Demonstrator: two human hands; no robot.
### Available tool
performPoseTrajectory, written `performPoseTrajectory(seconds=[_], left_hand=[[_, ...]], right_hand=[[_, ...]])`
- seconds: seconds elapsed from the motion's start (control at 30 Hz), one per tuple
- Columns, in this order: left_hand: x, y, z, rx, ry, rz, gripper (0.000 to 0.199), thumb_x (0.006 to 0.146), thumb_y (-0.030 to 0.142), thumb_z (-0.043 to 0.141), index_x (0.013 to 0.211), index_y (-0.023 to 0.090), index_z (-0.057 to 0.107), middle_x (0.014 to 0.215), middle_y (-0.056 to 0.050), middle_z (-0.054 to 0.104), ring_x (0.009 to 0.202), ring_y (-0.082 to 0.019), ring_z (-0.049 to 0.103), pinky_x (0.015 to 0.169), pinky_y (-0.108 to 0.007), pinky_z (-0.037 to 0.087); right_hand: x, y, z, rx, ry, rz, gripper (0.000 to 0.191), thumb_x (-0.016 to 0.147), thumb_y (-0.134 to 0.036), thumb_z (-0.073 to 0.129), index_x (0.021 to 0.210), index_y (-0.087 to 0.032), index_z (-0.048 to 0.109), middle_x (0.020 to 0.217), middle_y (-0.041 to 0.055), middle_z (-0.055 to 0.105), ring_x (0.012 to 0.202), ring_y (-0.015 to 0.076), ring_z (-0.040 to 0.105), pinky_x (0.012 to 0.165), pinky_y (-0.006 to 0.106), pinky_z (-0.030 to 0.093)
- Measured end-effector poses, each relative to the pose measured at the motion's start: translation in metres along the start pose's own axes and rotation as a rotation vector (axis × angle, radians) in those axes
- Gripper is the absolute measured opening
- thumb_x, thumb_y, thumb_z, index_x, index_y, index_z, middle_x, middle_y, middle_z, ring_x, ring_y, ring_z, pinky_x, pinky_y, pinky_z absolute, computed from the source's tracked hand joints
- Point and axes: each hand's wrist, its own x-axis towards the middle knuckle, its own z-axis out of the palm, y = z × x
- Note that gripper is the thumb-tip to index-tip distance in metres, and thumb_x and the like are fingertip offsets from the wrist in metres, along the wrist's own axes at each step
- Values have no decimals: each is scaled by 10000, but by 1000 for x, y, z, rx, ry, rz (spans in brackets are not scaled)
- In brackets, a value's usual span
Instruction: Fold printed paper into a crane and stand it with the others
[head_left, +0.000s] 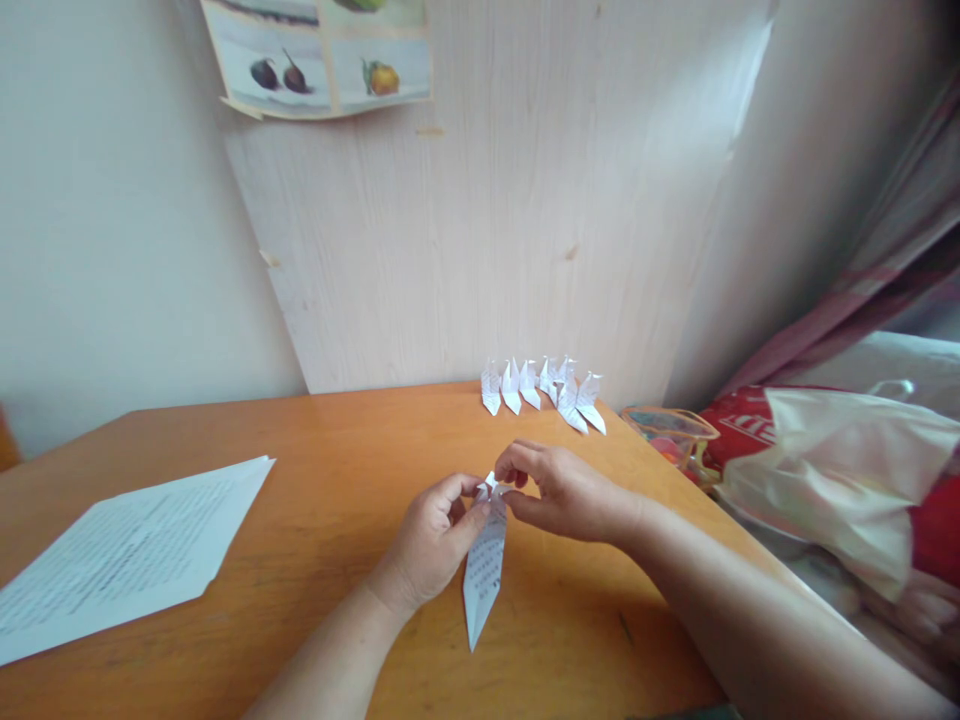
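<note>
A long, narrow folded paper [485, 570] printed with text points toward me over the wooden table, its near end tapering to a tip. My left hand [433, 532] pinches its far end from the left, thumb on top. From the right, my right hand [561, 490] has thumb and forefinger closed at the same small folded end. The fingers partly cover the folds there. Beyond my hands, several folded paper figures [529, 385] of printed paper stand at the table's back edge.
A stack of printed sheets [142, 550] lies on the table [330, 590] to the left. A pale board [480, 240] with a fruit picture poster [379, 75] rises behind. Off the right edge are plastic bags [840, 470], an orange-rimmed basket [671, 425] and a curtain [877, 250].
</note>
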Motion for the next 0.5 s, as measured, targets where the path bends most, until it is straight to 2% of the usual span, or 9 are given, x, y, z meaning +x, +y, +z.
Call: performPoseTrajectory(seconds=[0.3, 0.5], left_hand=[[1, 6, 1, -41, 27, 3, 137, 900, 315, 625, 895, 181, 657, 814, -10, 652, 723, -147, 571, 690, -248, 473], [3, 2, 1, -34, 20, 8, 145, 904, 318, 622, 875, 177, 641, 801, -10, 629, 745, -155, 569, 701, -253, 467]], right_hand=[[1, -1, 6, -227, 47, -111, 25, 893, -202, 608, 915, -209, 618, 864, 37, 657, 782, 172, 611, 673, 284, 425], [2, -1, 12, -322, 70, -146, 111, 958, -241, 534, 887, -201, 610, 836, 54, 640, 781, 184, 585, 676, 303, 409]])
